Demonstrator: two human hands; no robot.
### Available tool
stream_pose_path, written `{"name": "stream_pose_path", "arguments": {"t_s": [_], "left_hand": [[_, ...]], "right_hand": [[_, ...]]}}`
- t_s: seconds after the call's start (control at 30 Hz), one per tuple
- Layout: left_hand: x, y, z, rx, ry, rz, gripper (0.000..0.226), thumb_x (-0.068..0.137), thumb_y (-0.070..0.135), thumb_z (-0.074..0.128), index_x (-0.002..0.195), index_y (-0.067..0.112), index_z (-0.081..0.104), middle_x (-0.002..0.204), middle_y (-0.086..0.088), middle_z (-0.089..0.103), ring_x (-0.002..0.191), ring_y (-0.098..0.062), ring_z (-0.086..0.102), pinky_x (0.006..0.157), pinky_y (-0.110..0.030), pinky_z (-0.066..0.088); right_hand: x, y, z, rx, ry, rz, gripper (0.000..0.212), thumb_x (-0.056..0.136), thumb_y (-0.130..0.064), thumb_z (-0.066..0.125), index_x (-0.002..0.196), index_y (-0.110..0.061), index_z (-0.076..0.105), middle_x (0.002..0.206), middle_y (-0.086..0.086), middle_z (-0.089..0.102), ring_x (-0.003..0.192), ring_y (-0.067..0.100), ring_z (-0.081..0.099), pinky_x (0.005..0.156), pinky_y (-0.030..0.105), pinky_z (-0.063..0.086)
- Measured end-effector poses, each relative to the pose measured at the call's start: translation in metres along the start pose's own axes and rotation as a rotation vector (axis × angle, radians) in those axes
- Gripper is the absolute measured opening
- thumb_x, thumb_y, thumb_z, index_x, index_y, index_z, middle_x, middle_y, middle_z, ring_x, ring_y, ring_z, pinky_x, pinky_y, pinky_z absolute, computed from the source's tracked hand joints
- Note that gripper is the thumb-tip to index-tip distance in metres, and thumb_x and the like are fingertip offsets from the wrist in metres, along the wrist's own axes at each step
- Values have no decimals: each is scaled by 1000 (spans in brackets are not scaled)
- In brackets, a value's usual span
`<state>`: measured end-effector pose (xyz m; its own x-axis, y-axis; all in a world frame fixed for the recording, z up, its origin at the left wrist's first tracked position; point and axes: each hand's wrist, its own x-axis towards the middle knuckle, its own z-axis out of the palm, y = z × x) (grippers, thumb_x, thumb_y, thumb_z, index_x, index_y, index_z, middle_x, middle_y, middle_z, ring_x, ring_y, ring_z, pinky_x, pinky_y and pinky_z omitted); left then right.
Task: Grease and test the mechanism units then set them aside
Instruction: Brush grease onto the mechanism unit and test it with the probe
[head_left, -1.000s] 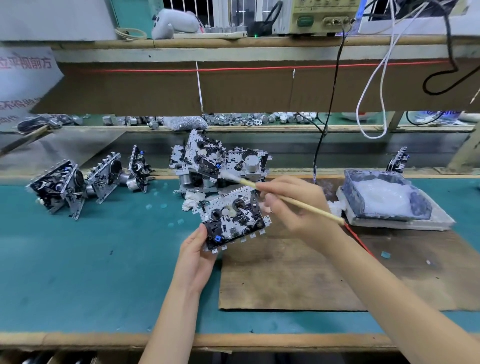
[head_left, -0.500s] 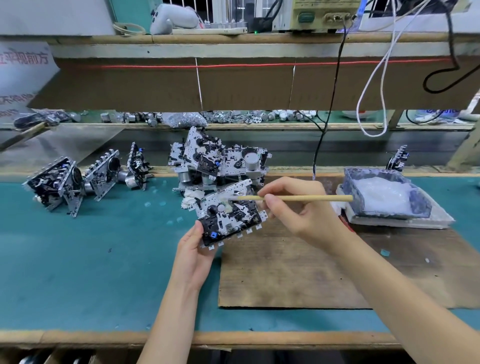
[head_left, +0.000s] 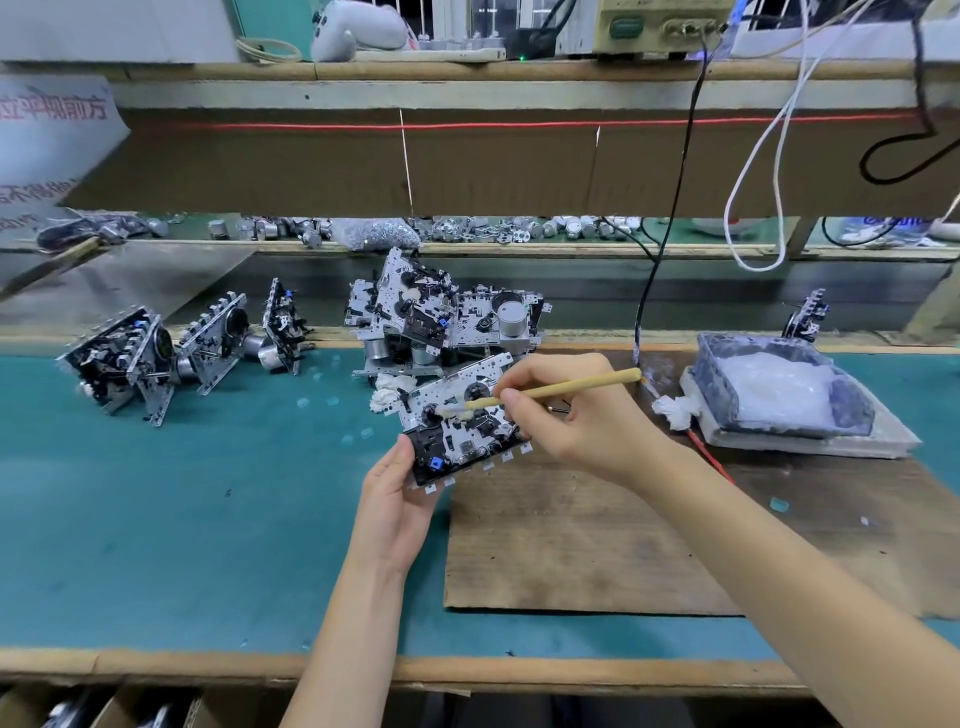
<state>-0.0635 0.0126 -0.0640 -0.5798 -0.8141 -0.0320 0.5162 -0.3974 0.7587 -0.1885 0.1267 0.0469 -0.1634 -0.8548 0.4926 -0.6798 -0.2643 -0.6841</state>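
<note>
Table (head_left: 156, 519) surface, covered with teal matting, spans the full width of the view. Its wooden near edge runs along the bottom, and the left and near areas of the mat give open room for movement. Brown board (head_left: 571, 545) lies flat on the mat, right of centre, with its near edge set back from the table edge.

Grease tray (head_left: 712, 371) sits at the far right of the board and is filled with white grease. A white rag (head_left: 672, 410) lies just beside its left wall. Stacked mechanism units (head_left: 457, 317) are piled at the far edge of the mat, in the centre. Row of three units (head_left: 218, 343) stands on edge at the far left, well apart from both hands.

Held mechanism unit (head_left: 467, 441) is tilted above the far left corner of the board, just in front of the stack. Left hand (head_left: 395, 499) supports it at the near left corner: the grip is closed on that corner, thumb on the upper face, fingers underneath. Right hand (head_left: 587, 421) has its grip pinched narrow on the wooden handle of the brush (head_left: 571, 387). The white brush tip touches the upper face of the held unit, and the handle points right, towards the tray.

Small pale chips (head_left: 332, 400) lie scattered on the mat between the row and the stack
</note>
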Motion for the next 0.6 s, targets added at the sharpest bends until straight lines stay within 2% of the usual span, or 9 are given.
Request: {"name": "stream_pose_path", "arguments": {"t_s": [0.13,0.23,0.37,0.43,0.5,0.57,0.6], "left_hand": [[0,0,0,0,-2,2,33,79,27,49,75,14,79,83,-3,75,74,-10,70,61,-20,55],[0,0,0,-8,-1,-1,33,79,27,48,75,15,79,83,-2,75,74,-10,70,60,-19,54],[1,0,-1,-38,5,5,32,78,25,49,74,14,79,83,-2,75,73,-9,70,59,-20,54],[1,0,-2,-45,1,4,32,78,25,49,76,14,79,85,-2,75,75,-10,71,61,-20,55],[1,0,-1,-41,-7,2,32,78,26,49,79,13,79,88,-3,75,78,-11,71,64,-22,56],[1,0,-1,-24,-12,6,33,80,27,48,80,14,79,89,-3,75,80,-11,71,65,-22,56],[1,0,-1,-18,-10,8,33,80,27,48,79,14,79,88,-3,75,79,-11,71,65,-21,55]], "right_hand": [[2,0,1,6,7,-12,10,86,1,57,82,1,66,60,15,60,51,15,45,44,16,34],[2,0,1,10,121,-74,15,84,-6,55,85,0,68,63,10,63,53,21,53,48,36,44],[2,2,-5,-54,250,-186,19,85,-3,55,97,1,68,72,13,66,65,29,62,61,45,50],[0,2,-6,-30,236,-156,18,85,-4,55,95,2,69,71,8,65,63,26,62,61,43,51],[-2,2,-4,10,198,-113,19,85,-8,55,91,1,70,67,-3,62,57,15,58,55,31,50],[-3,2,-1,18,166,-100,19,86,-10,54,86,1,70,62,-6,58,55,16,53,49,20,42],[-3,1,0,15,151,-93,20,86,-10,54,83,2,70,59,-3,58,54,18,51,47,20,38]]}}
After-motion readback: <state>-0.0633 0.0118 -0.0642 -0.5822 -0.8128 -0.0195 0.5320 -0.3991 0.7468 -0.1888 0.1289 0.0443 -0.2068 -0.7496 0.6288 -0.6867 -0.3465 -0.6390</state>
